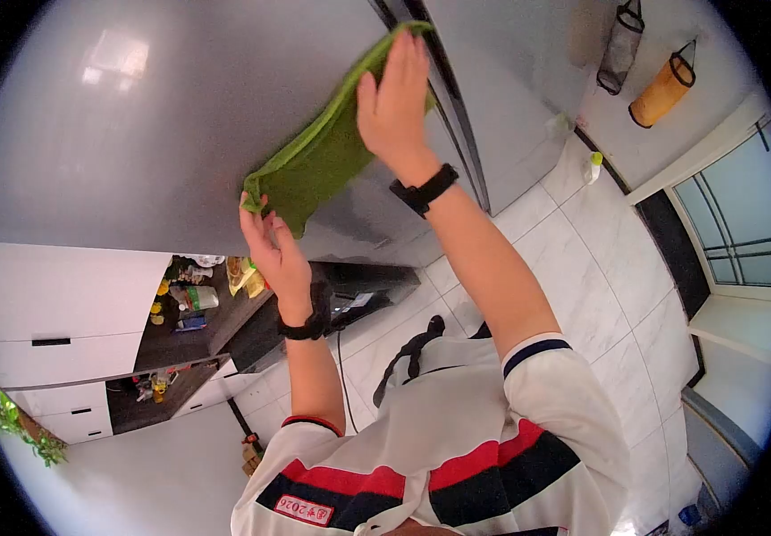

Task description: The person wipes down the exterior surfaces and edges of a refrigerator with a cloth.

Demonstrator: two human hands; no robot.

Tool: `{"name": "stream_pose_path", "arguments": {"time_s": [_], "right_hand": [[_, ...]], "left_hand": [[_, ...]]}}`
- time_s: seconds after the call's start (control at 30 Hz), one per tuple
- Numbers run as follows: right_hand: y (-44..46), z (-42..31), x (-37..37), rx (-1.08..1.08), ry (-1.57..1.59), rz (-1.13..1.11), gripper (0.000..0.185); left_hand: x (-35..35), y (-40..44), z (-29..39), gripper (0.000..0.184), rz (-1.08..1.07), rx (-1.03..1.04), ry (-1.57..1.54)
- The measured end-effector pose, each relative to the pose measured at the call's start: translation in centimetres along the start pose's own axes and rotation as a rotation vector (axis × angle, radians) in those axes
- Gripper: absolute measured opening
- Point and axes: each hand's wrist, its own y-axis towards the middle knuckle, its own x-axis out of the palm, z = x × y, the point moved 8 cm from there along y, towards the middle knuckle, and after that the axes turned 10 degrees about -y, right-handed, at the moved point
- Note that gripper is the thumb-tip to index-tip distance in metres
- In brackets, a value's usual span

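Observation:
A green cloth point(323, 152) lies spread against the shiny grey surface point(180, 134) of a large upright appliance or cabinet. My right hand point(396, 112) presses on the cloth's upper right end, fingers stretched, close to the dark vertical gap in the surface. At the lower left corner of the cloth, my left hand point(276, 255) holds the edge, its fingertips partly behind the fabric. Both wrists wear black bands.
White cabinets point(72, 295) with dark open shelves point(215, 313) holding packets stand lower left. Two hanging bags, one grey point(620, 49) and one orange point(662, 91), are upper right. A bottle point(593, 168) stands on the tiled floor point(582, 259) near a glazed door point(734, 214).

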Motion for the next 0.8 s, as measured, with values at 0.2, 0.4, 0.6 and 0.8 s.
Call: {"name": "stream_pose_path", "arguments": {"time_s": [0.2, 0.4, 0.6, 0.8], "right_hand": [[7.3, -7.7, -2.5, -0.364, -0.427, 0.112, 0.063], [6.2, -4.4, -1.7, -0.193, 0.154, -0.037, 0.064], [4.4, -2.9, -2.3, -0.160, 0.131, 0.042, 0.060], [8.4, -5.9, -4.0, -0.200, 0.166, 0.168, 0.059]], "left_hand": [[0.4, 1.0, 1.2, 0.052, 0.028, 0.034, -0.022], [1.2, 1.5, 1.9, 0.052, 0.058, 0.043, 0.007], [1.4, 1.5, 1.4, 0.052, 0.088, 0.055, 0.026], [1.5, 2.0, 2.4, 0.051, 0.089, 0.074, 0.049]]}}
